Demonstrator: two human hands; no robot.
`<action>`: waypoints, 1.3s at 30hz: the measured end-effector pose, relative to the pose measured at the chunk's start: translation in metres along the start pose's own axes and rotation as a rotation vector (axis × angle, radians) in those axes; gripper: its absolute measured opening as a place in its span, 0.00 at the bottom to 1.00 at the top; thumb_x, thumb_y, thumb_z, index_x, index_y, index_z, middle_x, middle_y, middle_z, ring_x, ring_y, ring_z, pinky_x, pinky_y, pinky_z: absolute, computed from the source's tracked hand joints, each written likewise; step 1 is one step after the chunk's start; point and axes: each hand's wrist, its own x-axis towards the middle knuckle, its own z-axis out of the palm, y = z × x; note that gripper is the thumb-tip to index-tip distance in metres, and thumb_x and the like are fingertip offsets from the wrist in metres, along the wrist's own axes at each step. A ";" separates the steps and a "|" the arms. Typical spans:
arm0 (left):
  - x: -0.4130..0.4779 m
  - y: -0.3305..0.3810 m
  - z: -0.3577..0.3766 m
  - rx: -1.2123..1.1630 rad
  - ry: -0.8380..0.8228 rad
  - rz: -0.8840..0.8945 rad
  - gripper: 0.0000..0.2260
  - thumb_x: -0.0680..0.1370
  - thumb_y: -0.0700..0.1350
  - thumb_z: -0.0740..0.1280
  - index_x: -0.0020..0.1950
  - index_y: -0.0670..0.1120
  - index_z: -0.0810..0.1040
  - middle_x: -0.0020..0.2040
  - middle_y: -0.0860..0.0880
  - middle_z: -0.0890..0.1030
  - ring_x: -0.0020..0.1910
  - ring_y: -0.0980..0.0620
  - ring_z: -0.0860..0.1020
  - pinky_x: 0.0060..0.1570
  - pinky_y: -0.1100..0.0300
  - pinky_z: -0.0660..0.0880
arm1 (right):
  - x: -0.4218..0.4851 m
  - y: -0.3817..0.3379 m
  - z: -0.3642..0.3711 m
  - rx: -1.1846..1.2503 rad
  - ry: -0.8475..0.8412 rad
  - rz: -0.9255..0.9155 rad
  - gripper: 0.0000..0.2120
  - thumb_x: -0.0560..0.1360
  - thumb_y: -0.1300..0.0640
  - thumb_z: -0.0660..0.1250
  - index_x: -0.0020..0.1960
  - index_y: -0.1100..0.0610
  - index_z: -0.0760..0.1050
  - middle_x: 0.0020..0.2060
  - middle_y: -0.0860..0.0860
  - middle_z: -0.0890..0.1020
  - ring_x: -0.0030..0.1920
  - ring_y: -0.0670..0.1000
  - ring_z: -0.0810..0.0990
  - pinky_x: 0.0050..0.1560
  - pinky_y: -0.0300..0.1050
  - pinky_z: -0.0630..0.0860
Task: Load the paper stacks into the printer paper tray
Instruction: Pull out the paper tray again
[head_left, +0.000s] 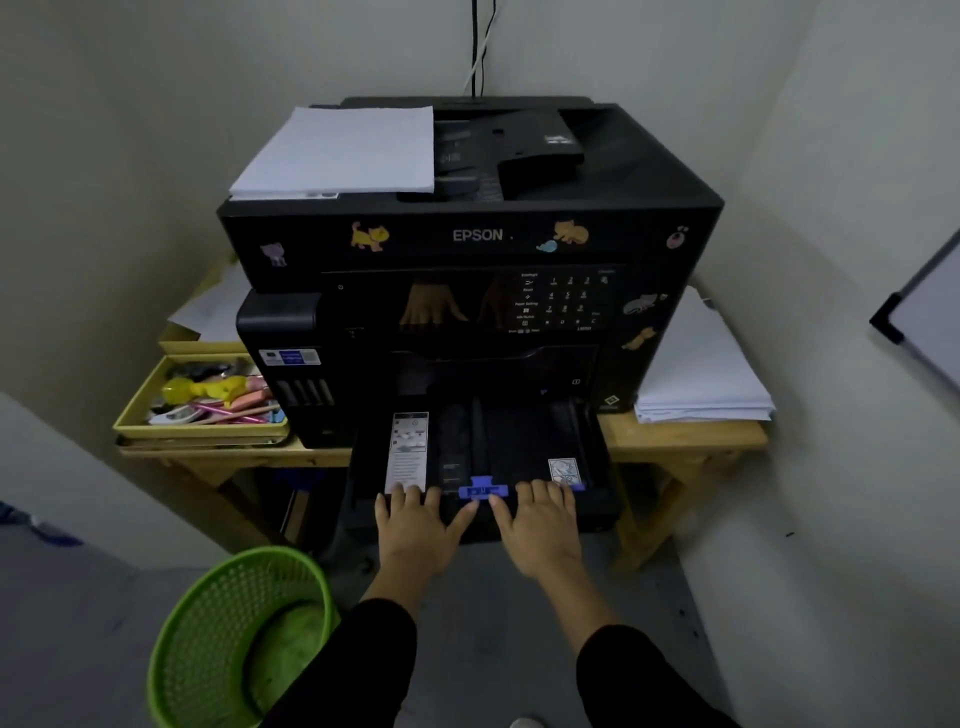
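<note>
A black Epson printer (470, 236) stands on a wooden table. Its paper tray (519, 441) is pulled out at the front and holds no paper; a blue guide (482, 490) sits at its front edge. My left hand (418, 525) and my right hand (543, 525) both rest on the tray's front rim, fingers over the edge, either side of the blue guide. One white paper stack (340, 150) lies on top of the printer at the left. Another paper stack (701, 374) lies on the table to the printer's right.
A yellow tray (150, 400) with pens and small items sits left of the printer on the wooden table (680, 441). A green mesh bin (234, 634) stands on the floor at lower left. A whiteboard (924, 312) leans at the right wall. Cables (480, 47) run up the wall behind.
</note>
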 end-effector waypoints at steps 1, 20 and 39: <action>-0.004 -0.001 0.001 0.003 -0.005 0.003 0.33 0.77 0.68 0.48 0.75 0.49 0.61 0.75 0.45 0.63 0.77 0.44 0.53 0.75 0.46 0.46 | -0.004 0.000 0.001 0.000 -0.004 0.001 0.28 0.80 0.40 0.45 0.67 0.57 0.68 0.64 0.53 0.73 0.69 0.54 0.66 0.77 0.52 0.50; -0.062 -0.021 0.021 0.062 0.045 0.096 0.32 0.76 0.69 0.48 0.69 0.49 0.70 0.65 0.46 0.74 0.68 0.47 0.69 0.73 0.47 0.55 | -0.065 0.006 0.015 0.016 0.049 0.011 0.28 0.79 0.39 0.49 0.65 0.57 0.72 0.62 0.53 0.77 0.65 0.53 0.69 0.72 0.47 0.57; -0.083 -0.024 0.026 0.133 0.058 0.148 0.31 0.77 0.67 0.47 0.72 0.50 0.66 0.66 0.45 0.74 0.67 0.46 0.69 0.69 0.49 0.60 | -0.082 0.002 0.019 -0.041 0.153 0.052 0.28 0.78 0.39 0.50 0.57 0.58 0.78 0.54 0.54 0.82 0.59 0.53 0.74 0.65 0.48 0.64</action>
